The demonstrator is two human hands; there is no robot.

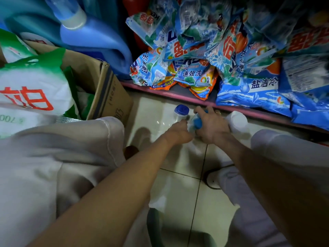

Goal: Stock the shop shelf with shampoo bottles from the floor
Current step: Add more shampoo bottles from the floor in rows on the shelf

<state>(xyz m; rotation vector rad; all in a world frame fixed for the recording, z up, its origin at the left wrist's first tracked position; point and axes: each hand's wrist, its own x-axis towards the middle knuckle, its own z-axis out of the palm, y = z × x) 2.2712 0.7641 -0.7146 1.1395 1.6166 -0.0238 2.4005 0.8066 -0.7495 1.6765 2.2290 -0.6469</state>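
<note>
Three bottles stand on the tiled floor in front of the bottom shelf. A clear bottle with a blue cap stands at the left, untouched. A second blue-capped bottle sits between my hands. My right hand curls over its cap from above. My left hand grips its side low down. A white bottle stands just right of my right hand. The pink-edged shelf runs right behind the bottles.
Blue and orange detergent bags are piled on the bottom shelf. An open cardboard box with a white and green bag stands at the left. Large blue jugs sit behind it. My knees flank the floor space.
</note>
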